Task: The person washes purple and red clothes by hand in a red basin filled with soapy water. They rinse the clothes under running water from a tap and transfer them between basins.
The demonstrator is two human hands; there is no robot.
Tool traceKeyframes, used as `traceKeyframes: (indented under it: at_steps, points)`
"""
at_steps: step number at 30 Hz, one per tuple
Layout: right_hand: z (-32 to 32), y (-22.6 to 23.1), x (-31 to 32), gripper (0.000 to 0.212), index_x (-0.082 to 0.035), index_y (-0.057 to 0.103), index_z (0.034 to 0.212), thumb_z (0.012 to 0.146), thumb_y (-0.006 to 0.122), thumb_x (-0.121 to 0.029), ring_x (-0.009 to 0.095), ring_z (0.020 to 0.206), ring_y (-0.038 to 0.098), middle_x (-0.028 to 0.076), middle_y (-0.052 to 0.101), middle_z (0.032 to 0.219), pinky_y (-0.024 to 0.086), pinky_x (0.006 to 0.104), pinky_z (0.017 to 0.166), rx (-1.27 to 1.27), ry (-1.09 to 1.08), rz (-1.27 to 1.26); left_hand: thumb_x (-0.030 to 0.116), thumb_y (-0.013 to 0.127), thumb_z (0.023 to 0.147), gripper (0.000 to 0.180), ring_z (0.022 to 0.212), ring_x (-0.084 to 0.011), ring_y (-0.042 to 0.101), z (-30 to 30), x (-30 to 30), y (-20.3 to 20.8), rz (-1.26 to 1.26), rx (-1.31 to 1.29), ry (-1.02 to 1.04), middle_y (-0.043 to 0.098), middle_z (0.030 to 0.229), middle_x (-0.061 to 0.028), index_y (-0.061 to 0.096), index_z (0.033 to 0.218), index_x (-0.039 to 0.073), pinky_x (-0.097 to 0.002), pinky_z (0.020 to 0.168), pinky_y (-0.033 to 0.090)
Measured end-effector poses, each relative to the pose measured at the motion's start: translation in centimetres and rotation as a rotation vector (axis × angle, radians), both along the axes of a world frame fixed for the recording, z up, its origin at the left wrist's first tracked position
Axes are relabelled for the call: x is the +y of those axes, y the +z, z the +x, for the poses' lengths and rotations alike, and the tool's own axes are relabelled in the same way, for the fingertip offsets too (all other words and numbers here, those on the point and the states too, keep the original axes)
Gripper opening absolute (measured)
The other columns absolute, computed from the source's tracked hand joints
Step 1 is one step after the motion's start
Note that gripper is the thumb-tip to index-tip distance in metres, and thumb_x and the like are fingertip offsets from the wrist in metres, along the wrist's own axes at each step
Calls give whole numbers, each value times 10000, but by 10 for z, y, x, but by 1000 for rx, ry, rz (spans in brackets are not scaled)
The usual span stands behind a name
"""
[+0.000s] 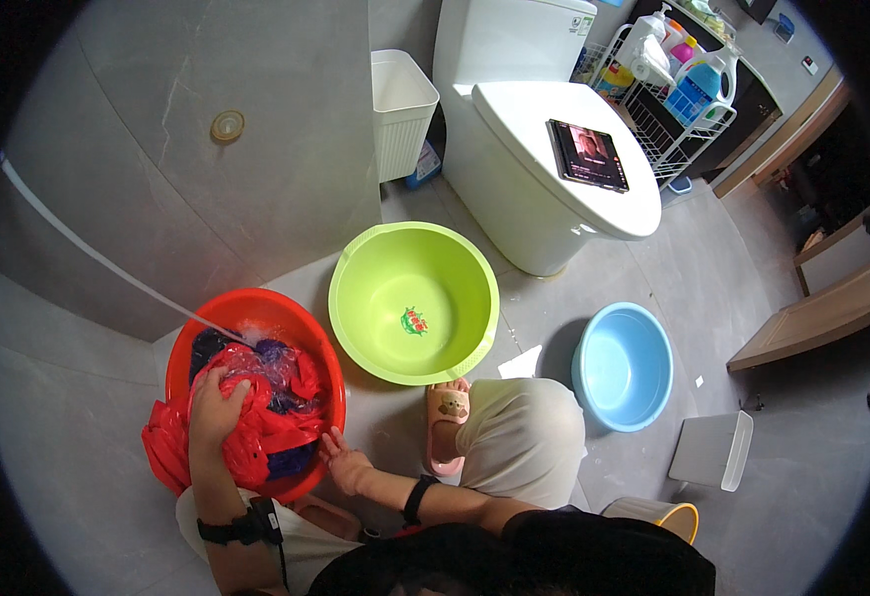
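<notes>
A red basin (333, 370) stands at the left, full of wet laundry. Red cloth (281, 427) lies on top and spills over the basin's left rim, with dark blue cloth (291, 460) beneath it. My left hand (218, 409) is closed on the red cloth at the basin's left side. At the right rim is my right hand (347, 467), its fingers apart and holding nothing, the tips at the basin's edge. A thin white line (107, 253), a hose or a jet of water, slants in from the upper left to splashing water on the laundry.
A green basin (385, 288) sits ahead, beside my slippered foot (448, 422). Farther right are a light blue basin (619, 368) and a white bin (713, 452). A toilet (514, 189) with a tablet (590, 156) on its lid stands beyond, near a wire rack (658, 124) of bottles.
</notes>
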State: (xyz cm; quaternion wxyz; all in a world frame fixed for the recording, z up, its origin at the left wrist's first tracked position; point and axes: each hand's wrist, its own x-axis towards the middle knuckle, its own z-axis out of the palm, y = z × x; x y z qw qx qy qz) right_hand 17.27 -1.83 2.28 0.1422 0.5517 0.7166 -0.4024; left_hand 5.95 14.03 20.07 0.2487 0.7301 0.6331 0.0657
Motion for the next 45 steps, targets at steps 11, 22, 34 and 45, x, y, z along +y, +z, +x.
traceKeyframes:
  at_steps: [11, 22, 34, 45]
  points:
    - [-1, -8, -1, 692, -86, 295, 1479, 837, 545, -152, 407, 1451, 6, 182, 60, 1580, 202, 445, 1164, -12, 56, 66, 302, 672, 839, 518, 1209, -376, 484, -9, -5, 6, 0, 2, 34, 531, 1256, -259, 541, 1196, -50, -408, 1042, 370]
    - [-12, -46, -3, 660, -40, 279, 1476, 872, 464, -229, 376, 1457, 20, 179, 188, 1558, -19, 538, 1168, -29, 131, 155, 323, 652, 854, 530, 1244, -370, 458, -20, -15, 15, 0, 15, 39, 505, 1298, -255, 535, 1223, -39, -406, 1057, 356]
    - [-2, 7, 2, 702, -100, 278, 1487, 853, 557, -217, 427, 1444, -12, 183, 61, 1580, 238, 484, 1147, -122, 161, 50, 322, 654, 861, 548, 1255, -367, 455, -40, -29, 23, 17, -16, 43, 487, 1326, -253, 524, 1257, -34, -403, 1066, 353]
    - [-6, -10, -3, 729, -125, 270, 1495, 842, 563, -265, 423, 1445, -38, 182, 45, 1581, 179, 481, 1165, -109, 70, 73, 341, 648, 866, 551, 1257, -369, 454, -54, -39, 29, 34, -63, 65, 476, 1339, -247, 524, 1262, -21, -403, 1067, 354]
